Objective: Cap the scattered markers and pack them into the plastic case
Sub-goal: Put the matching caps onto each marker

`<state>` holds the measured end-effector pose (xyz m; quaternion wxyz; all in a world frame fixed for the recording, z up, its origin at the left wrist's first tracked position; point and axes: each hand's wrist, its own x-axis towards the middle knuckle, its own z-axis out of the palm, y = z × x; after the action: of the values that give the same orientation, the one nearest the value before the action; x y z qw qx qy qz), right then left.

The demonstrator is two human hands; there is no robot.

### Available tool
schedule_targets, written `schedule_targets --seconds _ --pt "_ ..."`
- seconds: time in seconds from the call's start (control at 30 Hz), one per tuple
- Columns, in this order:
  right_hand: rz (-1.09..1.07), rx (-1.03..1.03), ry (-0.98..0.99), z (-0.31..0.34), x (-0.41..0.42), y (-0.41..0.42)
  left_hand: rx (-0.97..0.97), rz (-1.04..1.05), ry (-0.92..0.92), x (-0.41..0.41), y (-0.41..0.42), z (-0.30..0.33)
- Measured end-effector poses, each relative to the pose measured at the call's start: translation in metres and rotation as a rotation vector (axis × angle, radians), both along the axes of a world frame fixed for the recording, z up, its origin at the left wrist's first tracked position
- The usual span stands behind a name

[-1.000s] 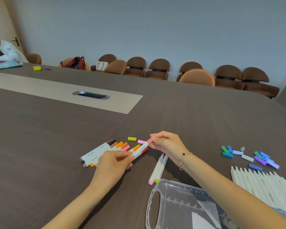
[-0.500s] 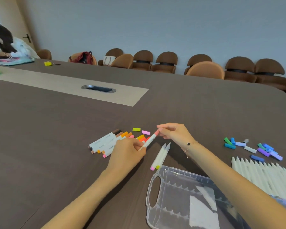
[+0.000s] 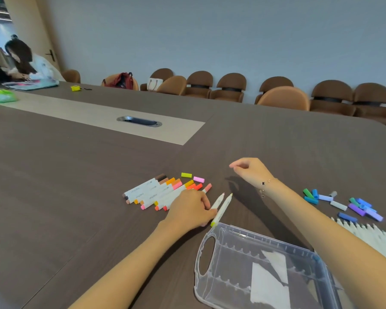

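**Two uncapped markers beside the left hand, case open at the near edge**

Head view: on the dark tabletop (image 3: 76, 179) a row of capped markers (image 3: 156, 192) lies side by side, about nine as far as I can count, their long axes running from near-left to far-right, coloured caps at both ends. Two loose caps sit just beyond the row: one yellow-green cap (image 3: 186, 175) and one pink cap (image 3: 198, 179). Two uncapped markers (image 3: 221, 206) lie together just right of the row, bare tips pointing away toward the far right, their capped ends near the case. The clear plastic case (image 3: 210, 270) lies open at the near edge, handle cut-out to the left. Toward the right edge is a scatter of loose blue, green and purple caps (image 3: 343, 205), roughly a dozen, with a further row of white uncapped markers (image 3: 370, 235) partly cut off.

The left hand (image 3: 191, 210) rests palm down, fingers curled, touching the uncapped pair and the end of the capped row; whether it grips one I cannot tell. The right hand (image 3: 251, 169) hovers above the tabletop, fingertips loosely pinched, holding nothing visible.
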<state>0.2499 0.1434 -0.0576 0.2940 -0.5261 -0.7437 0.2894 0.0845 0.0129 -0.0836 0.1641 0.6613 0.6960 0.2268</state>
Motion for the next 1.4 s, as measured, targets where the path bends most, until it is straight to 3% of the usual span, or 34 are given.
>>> schedule_targets --seconds 0.27,0.43,0.7,0.83,1.0,1.2,1.4 --pt "0.197 0.038 -0.253 0.0 -0.042 0.009 -0.027 0.071 0.087 -0.014 -0.006 0.001" --pt "0.256 0.002 -0.288 -0.015 -0.068 0.015 -0.022 0.051 0.135 -0.03 -0.01 -0.002" --pt "0.267 0.008 -0.27 -0.023 -0.072 0.016 0.117 0.214 -0.104 -0.076 -0.005 0.008" --pt "0.238 0.055 -0.309 -0.027 -0.065 0.016 0.082 0.195 -0.179 -0.072 -0.005 0.004" --pt "0.154 0.074 -0.029 -0.028 -0.044 0.015 0.088 0.21 -0.244 -0.07 -0.006 0.005" --pt "0.051 -0.179 0.47 -0.017 -0.022 0.004 0.134 0.21 -0.288 -0.067 -0.008 0.008" --pt "0.049 -0.294 0.578 -0.011 -0.02 -0.005 0.162 0.175 -0.308 -0.062 -0.008 0.008"
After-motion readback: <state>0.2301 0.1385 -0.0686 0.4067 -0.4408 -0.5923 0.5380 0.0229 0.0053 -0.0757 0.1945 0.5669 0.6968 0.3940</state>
